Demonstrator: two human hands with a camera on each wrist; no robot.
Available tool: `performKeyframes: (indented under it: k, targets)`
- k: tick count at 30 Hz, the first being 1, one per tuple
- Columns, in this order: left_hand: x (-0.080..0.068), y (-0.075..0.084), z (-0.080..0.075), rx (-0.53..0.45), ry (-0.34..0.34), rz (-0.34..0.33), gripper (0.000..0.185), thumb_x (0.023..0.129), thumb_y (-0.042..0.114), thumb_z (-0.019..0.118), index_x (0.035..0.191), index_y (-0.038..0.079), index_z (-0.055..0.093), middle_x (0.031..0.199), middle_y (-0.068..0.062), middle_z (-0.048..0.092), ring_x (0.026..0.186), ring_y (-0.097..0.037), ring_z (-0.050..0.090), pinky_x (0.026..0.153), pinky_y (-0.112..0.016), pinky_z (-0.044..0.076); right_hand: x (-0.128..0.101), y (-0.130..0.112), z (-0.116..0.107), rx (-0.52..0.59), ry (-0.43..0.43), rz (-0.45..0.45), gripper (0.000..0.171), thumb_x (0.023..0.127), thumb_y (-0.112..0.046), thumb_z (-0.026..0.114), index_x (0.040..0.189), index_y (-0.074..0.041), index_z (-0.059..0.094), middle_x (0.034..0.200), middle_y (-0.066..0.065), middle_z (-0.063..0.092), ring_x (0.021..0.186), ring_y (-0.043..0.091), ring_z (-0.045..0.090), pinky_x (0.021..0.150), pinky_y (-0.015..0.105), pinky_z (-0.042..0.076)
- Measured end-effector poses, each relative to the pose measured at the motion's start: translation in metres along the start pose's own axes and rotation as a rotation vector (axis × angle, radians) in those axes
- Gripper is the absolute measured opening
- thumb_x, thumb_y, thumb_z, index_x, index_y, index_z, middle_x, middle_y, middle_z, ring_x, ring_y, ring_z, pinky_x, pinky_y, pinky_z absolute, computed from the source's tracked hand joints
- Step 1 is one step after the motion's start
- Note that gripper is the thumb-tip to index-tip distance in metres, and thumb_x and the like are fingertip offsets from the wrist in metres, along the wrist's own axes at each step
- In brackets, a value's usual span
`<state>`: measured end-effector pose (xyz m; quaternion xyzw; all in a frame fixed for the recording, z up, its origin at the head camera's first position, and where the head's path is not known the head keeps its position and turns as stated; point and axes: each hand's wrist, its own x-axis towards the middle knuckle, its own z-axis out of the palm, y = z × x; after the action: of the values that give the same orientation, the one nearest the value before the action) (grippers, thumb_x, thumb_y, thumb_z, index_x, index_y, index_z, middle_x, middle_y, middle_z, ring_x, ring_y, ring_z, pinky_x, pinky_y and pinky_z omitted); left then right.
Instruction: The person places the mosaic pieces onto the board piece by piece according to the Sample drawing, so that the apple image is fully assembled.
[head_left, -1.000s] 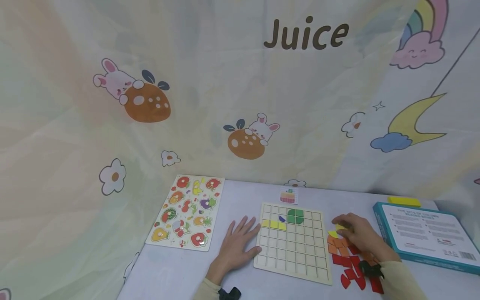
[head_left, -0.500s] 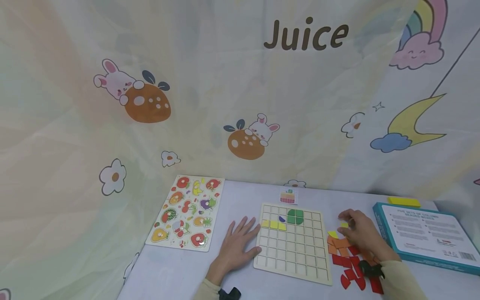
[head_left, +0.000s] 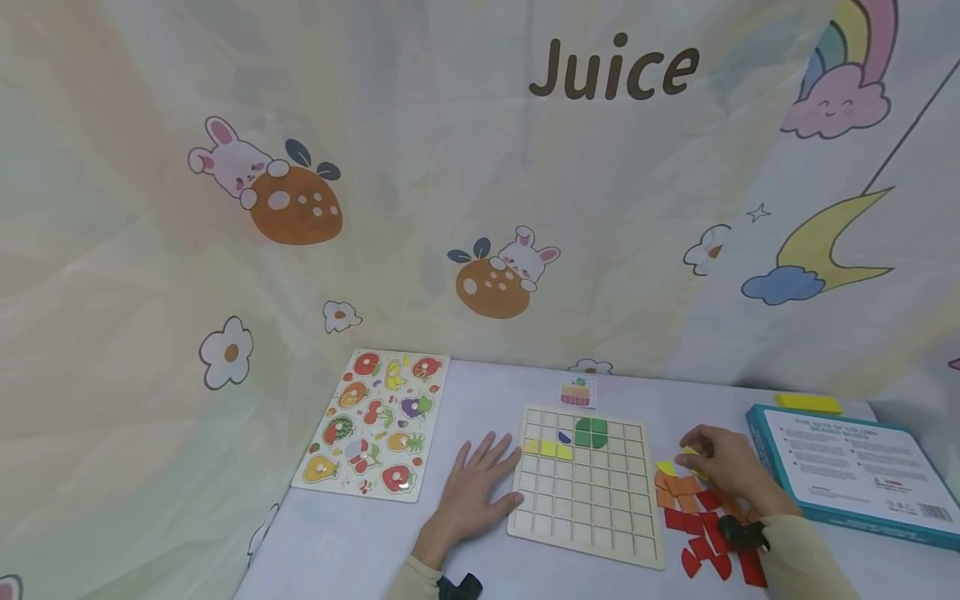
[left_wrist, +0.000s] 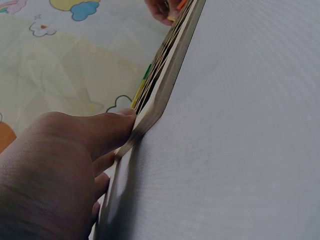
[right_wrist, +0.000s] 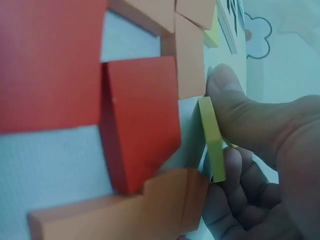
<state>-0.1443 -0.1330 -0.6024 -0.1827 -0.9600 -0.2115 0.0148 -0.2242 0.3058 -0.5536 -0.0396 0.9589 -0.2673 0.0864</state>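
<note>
My left hand lies spread on the table, its thumb at the left edge of a square wooden grid board. In the left wrist view the thumb touches the board's rim. On the board are several yellow tiles, a small blue tile and a green rounded shape. Right of the board, my right hand pinches a yellow tile between thumb and fingers, low over the table. Another yellow tile lies just left of the hand, above orange tiles and red tiles.
A small cake picture card lies behind the board. To the left is a fruit puzzle board. A teal-edged box stands close to my right forearm, with a yellow block behind it. A printed cloth backdrop rises behind the table.
My right hand has shifted slightly right, away from the board, and its fingers have come together on the yellow tile. My left hand and the board have stayed put.
</note>
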Motion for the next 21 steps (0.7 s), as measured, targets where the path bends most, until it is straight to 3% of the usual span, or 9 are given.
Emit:
performKeyframes:
  k: [4,9,13,17,21]
  targets:
    - [0.0,0.0,-0.001,-0.008,0.008,0.009,0.069,0.1,0.06,0.057,0.162,0.029,0.046,0.175,0.006,0.031,0.165,-0.026,0.021,0.133,-0.062,0.013,-0.003,-0.001,0.002,0.017,0.013,-0.01,0.034,0.091,-0.027,0.085,0.114,-0.006,0.073,0.095,0.006,0.068,0.088,0.022,0.059,0.069,0.03,0.054]
    - [0.0,0.0,-0.002,-0.015,0.017,0.016,0.069,0.101,0.06,0.057,0.161,0.028,0.047,0.174,0.005,0.033,0.165,-0.028,0.023,0.133,-0.063,0.014,-0.006,-0.006,0.008,0.07,0.118,-0.065,0.038,0.096,-0.031,0.081,0.126,-0.012,0.068,0.091,0.005,0.064,0.083,0.02,0.058,0.059,0.024,0.048]
    - [0.0,-0.001,-0.001,-0.006,0.022,0.019,0.069,0.101,0.061,0.056,0.161,0.029,0.047,0.174,0.005,0.033,0.165,-0.028,0.023,0.133,-0.063,0.014,-0.007,-0.017,0.01,0.124,0.191,-0.101,0.031,0.098,-0.033,0.078,0.12,-0.013,0.069,0.084,0.003,0.059,0.078,0.016,0.055,0.056,0.022,0.046]
    - [0.0,-0.002,0.001,0.003,0.029,0.023,0.069,0.101,0.062,0.055,0.161,0.029,0.048,0.174,0.005,0.033,0.165,-0.027,0.023,0.133,-0.063,0.015,-0.007,-0.029,0.013,0.188,0.191,-0.119,0.028,0.102,-0.031,0.073,0.122,-0.011,0.07,0.08,0.004,0.056,0.073,0.016,0.053,0.054,0.022,0.044]
    - [0.0,-0.002,0.002,0.011,0.026,0.023,0.069,0.101,0.062,0.055,0.161,0.03,0.047,0.174,0.007,0.032,0.165,-0.026,0.022,0.133,-0.063,0.015,-0.005,-0.04,0.017,0.244,0.147,-0.115,0.034,0.108,-0.033,0.063,0.131,-0.01,0.07,0.101,0.015,0.069,0.089,0.023,0.06,0.065,0.022,0.048]
